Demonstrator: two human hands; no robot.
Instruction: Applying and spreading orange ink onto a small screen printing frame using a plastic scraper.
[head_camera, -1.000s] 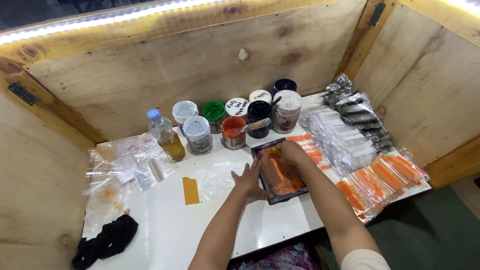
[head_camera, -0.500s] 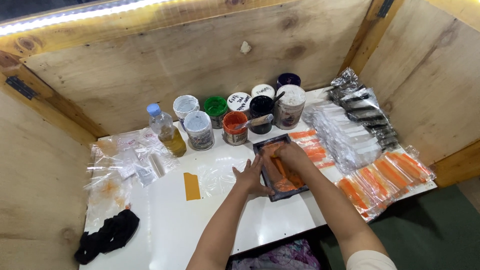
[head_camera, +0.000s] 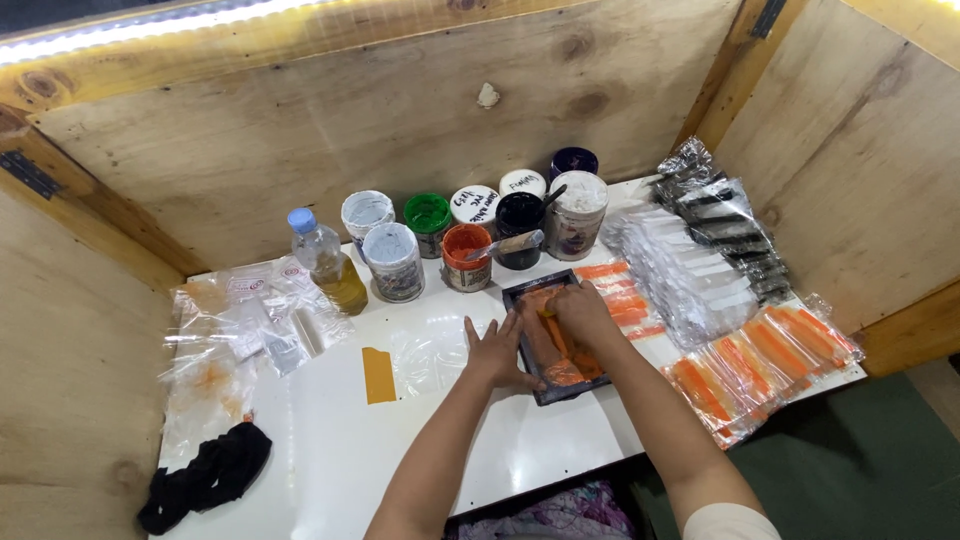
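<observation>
Orange ink coats the inside of a small dark-framed printing screen (head_camera: 556, 335) lying flat on the white bench (head_camera: 330, 450), near its middle and just near of a row of ink jars. The left hand (head_camera: 493, 352) lies spread flat, fingers (head_camera: 470, 330) wide and gripping nothing, its fingertips pressed against the frame's left edge to steady it. The right hand (head_camera: 583, 315) sits on top of the screen with its fingers curled down over the inked area; whether it grips a squeegee or pad beneath them I cannot tell, since the hand hides it. Just far of the frame stands an open orange ink jar (head_camera: 466, 256) with a spatula (head_camera: 505, 244) resting across it and the black jar (head_camera: 520, 215) beside it. To the right lie bagged orange strips (head_camera: 745, 365) and stacked clear packets (head_camera: 690, 270); to the left, a yellow card (head_camera: 378, 374), loose plastic bags (head_camera: 225, 325), a bottle of yellow liquid (head_camera: 325, 262) and a black cloth (head_camera: 205, 475) at the near-left corner. The main risk looks like the frame sliding under the right hand's pressure, since only fingertips brace it, which would smear whatever lies beneath. The balanced spatula could also tip if knocked and drop ink on the bench, and inked fingers could mark the clean packets nearby.
</observation>
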